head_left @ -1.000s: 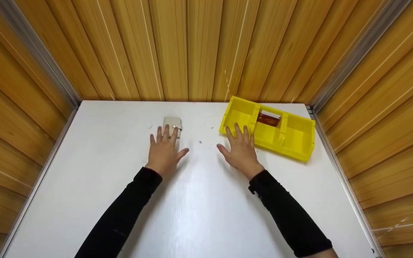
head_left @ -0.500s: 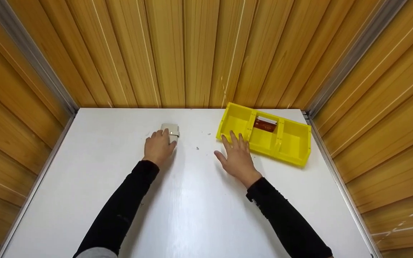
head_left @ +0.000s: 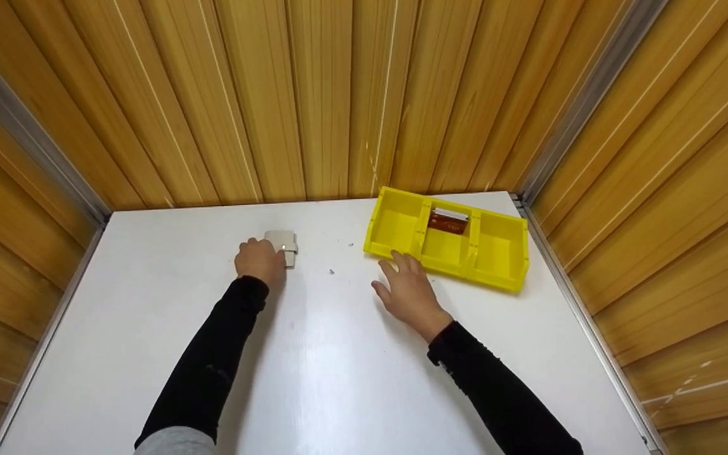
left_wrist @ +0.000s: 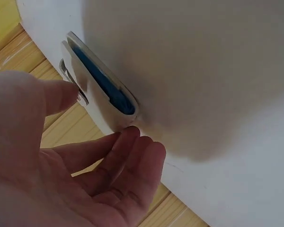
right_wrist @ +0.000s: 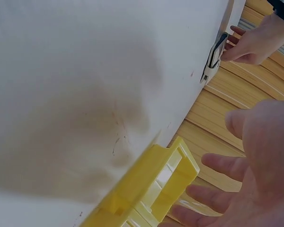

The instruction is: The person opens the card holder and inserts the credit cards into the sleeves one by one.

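Note:
A beige card holder (head_left: 282, 238) with a snap strap lies on the white table, left of centre. My left hand (head_left: 258, 261) grips its left side. In the left wrist view the thumb (left_wrist: 61, 96) lies on the cover by the strap, while the fingertips touch the rounded edge of the card holder (left_wrist: 95, 90). Blue material shows between its covers. My right hand (head_left: 411, 294), fingers loosely spread, hovers at the front left of a yellow three-compartment tray (head_left: 465, 273); the right wrist view shows nothing in this hand (right_wrist: 255, 170).
A dark red card (head_left: 448, 223) with a white edge leans in the tray's middle compartment. Small specks (head_left: 332, 272) dot the table between the hands. Wood-patterned panels (head_left: 313, 101) with metal corner posts rise behind and at both sides.
My left hand has moved from over the card holder to its left side, and its fingers have curled. The right hand has drawn back slightly from the tray. The head view has shifted.

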`<state>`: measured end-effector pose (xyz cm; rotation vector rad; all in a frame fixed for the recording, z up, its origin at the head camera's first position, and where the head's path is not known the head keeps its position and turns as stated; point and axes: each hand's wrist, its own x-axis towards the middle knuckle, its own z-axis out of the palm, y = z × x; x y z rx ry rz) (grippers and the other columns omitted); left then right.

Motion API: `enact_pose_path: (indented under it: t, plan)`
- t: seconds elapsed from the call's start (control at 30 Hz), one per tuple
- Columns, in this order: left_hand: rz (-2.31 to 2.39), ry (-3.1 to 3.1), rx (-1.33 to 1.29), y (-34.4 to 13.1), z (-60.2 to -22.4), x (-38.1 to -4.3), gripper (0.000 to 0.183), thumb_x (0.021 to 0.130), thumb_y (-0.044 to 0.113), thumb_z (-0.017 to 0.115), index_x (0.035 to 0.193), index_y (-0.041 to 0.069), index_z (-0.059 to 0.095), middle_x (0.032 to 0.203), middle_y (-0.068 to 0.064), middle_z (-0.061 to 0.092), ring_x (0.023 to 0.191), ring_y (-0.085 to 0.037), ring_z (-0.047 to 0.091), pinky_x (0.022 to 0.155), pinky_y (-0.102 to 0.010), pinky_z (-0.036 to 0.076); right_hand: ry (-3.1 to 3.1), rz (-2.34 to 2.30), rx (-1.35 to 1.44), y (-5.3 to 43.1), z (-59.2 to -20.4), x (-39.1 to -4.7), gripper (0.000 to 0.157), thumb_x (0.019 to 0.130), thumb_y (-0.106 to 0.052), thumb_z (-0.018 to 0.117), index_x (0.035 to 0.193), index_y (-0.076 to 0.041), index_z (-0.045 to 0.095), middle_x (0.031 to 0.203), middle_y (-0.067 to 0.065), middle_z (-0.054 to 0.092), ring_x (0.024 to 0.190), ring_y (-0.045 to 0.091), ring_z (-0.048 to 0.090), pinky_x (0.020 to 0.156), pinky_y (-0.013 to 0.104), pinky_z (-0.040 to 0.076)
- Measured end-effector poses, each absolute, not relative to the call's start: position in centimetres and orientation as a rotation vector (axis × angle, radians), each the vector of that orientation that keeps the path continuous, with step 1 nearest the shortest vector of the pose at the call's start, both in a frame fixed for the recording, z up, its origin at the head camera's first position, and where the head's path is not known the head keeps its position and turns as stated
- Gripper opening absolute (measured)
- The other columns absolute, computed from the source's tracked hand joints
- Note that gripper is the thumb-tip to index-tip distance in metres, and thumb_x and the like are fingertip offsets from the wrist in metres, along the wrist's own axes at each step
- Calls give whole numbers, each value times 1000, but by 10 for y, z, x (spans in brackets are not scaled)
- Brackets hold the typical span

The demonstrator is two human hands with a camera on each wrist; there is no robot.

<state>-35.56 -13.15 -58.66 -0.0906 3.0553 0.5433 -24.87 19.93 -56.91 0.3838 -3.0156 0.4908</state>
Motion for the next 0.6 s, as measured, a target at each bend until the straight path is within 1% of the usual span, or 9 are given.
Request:
enact_pose_path:
  t: [0.1,0.2,0.4,0.47,0.6]
  plan:
    - [536,3051,-110,-133,-589,-355,52,108,32,60,124,-16,74,125,-37,69,120,-52,67,96,-63,60,-3001,492,420,197,-572,-248,55,114,-43,58,157,-8,60,170,23,45,156,45,44,132,57,34]
    - [597,3040,-110,-134,-589,-354,51,109,29,60,124,-18,72,126,-39,68,120,-54,68,98,-64,60,-2992,488,440,196,-574,-250,52,114,-40,59,154,-7,63,167,21,51,151,42,49,130,55,38]
    - [766,3011,-71,-139,-588,-353,47,108,23,65,120,-21,71,121,-40,68,115,-56,70,100,-65,57,-2982,482,451,196,-575,-252,44,114,-35,60,148,-8,67,158,19,60,143,39,57,124,54,45]
    - [829,2988,-82,-140,-587,-352,46,107,22,66,123,-21,69,121,-40,67,114,-55,69,101,-64,57,-2985,484,445,196,-575,-253,44,113,-34,61,148,-8,67,158,19,60,143,39,57,124,54,45]
    - [956,2925,-123,-140,-583,-348,48,105,18,63,133,-21,62,129,-38,62,118,-51,68,104,-61,57,-3010,496,426,195,-575,-254,46,113,-35,61,151,-8,65,160,18,58,144,38,56,124,54,45]
